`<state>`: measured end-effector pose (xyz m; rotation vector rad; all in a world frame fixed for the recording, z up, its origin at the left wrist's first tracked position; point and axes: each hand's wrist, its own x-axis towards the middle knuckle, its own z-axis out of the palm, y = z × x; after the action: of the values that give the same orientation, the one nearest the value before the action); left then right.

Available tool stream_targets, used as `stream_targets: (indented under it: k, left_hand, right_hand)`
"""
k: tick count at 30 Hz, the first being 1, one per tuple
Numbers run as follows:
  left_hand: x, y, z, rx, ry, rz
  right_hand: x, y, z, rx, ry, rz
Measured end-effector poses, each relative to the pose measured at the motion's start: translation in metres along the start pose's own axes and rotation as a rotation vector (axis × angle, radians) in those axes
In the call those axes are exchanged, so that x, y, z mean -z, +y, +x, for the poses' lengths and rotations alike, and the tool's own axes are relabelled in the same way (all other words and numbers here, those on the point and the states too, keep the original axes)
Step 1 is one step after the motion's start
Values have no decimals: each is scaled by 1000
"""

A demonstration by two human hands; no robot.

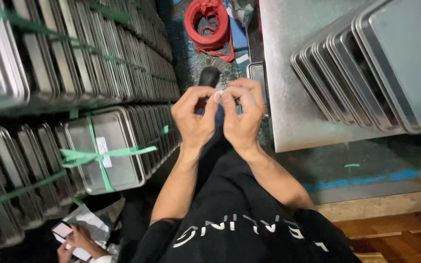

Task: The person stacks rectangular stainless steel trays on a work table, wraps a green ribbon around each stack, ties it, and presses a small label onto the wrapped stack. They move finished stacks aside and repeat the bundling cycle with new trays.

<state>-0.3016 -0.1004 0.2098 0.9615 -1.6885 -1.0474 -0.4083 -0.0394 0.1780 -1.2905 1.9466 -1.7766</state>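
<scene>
The left hand (194, 119) and the right hand (242, 117) are pinching together on a small clear scrap (221, 89) between the fingertips. Tied metal trays (104, 146) are standing left; more trays (366, 68) are leaning on the desk (288, 112) right.

Small pale item (221, 90) pinched between fingertips of left hand (194, 119) and right hand (242, 119): too small, mostly covered by fingers, kind unclear. Dark rounded object (209, 77) behind hands: lower part hidden. Metal tray stack (376, 63) on surface (288, 112): cut by top and right edges. Strapped tray bundles (103, 151): cut by left edge. Red coil (209, 22): top cropped. Other person's hands (76, 241) at bottom edge: held item partly out of frame.
</scene>
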Motion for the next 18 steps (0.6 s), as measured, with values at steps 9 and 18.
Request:
stream_targets:
  k: [9,18]
  left_hand:
    - [32,-94,186,382,308,-663]
    - [8,-157,277,257,14,-154]
  right_hand:
    - [-143,235,128,-311,229,-154]
    - [-210,354,340,29,39,-600]
